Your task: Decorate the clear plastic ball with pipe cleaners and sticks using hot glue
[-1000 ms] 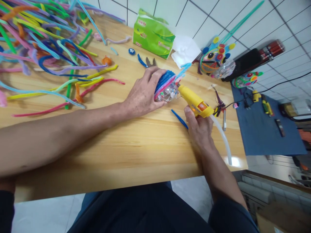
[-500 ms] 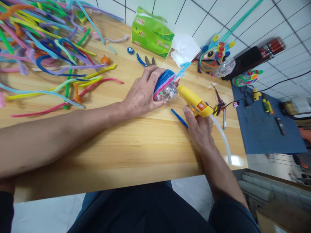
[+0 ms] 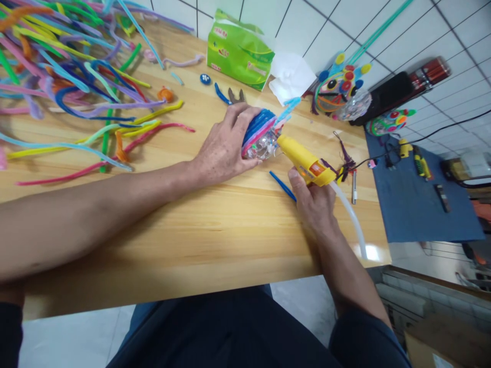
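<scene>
Above the wooden table point(image 3: 215, 220), the yellow glue gun point(image 3: 305, 158) is gripped in the right hand point(image 3: 316, 204), its long axis laid diagonally, its nozzle aimed up and left at the decorated clear piece point(image 3: 258, 125), its white glue stick point(image 3: 351, 209) trailed out behind, down and right. That piece is clasped by the curled left hand point(image 3: 224, 145), its light-blue strands point(image 3: 288, 110) pointed up and right. Whether the nozzle touches it cannot be told; the trigger is covered by fingers, and the pliers point(image 3: 222, 94) are partly hidden behind the left hand. One glue gun, one green pack point(image 3: 240, 53) and two other decorated figures can be counted; the tangled fuzzy stems point(image 3: 72, 76) cannot.
</scene>
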Motion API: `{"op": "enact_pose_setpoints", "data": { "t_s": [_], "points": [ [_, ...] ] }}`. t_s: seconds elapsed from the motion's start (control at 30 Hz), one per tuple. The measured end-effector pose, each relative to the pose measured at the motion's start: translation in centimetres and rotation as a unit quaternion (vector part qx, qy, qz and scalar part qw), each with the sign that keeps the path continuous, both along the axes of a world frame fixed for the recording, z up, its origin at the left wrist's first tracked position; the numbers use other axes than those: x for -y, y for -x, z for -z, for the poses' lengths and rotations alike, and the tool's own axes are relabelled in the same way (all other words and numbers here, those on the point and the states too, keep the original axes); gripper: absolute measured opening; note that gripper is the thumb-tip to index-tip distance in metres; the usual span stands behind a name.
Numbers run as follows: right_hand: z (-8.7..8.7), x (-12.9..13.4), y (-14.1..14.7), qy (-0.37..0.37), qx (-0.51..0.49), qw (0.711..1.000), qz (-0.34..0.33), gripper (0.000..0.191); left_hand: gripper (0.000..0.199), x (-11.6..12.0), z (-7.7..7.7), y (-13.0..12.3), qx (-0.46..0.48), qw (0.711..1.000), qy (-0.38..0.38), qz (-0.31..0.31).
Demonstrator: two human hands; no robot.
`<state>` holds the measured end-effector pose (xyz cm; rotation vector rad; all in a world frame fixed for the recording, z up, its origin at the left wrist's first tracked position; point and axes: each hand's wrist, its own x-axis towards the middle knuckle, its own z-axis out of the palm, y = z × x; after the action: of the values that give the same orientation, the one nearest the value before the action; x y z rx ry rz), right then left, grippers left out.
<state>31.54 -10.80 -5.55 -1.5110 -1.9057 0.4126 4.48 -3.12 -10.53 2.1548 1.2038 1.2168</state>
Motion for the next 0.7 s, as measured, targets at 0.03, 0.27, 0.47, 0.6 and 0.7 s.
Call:
{"op": "enact_pose_setpoints", "data": {
  "t_s": [0.03, 0.27, 0.47, 0.6, 0.7],
  "points": [
    [-0.08, 0.1, 0.07, -0.011, 0.003, 1.0, 0.002, 0.042, 0.106, -0.01, 0.0, -0.01, 0.004, 1.0, 0.002, 0.001],
    [-0.24, 0.04, 0.52, -0.022, 0.009, 0.999, -0.026, 0.04, 0.096, 0.37, -0.08, -0.36, 0.047, 0.998, 0.023, -0.019],
    [-0.19, -0.13, 0.5, -0.026, -0.004, 0.999, -0.017, 0.038, 0.096, 0.43, -0.3, -0.27, 0.031, 0.999, 0.013, -0.01],
    [-0.14, 0.07, 0.54, -0.007, 0.006, 1.0, -0.025, 0.036, 0.107, 0.29, -0.23, 0.11, -0.009, 1.0, 0.001, -0.006],
    [-0.35, 0.04, 0.24, -0.007, -0.016, 1.0, -0.019, 0.036, 0.103, 0.13, 0.18, 0.19, -0.001, 1.0, 0.001, -0.005]
  ]
}}
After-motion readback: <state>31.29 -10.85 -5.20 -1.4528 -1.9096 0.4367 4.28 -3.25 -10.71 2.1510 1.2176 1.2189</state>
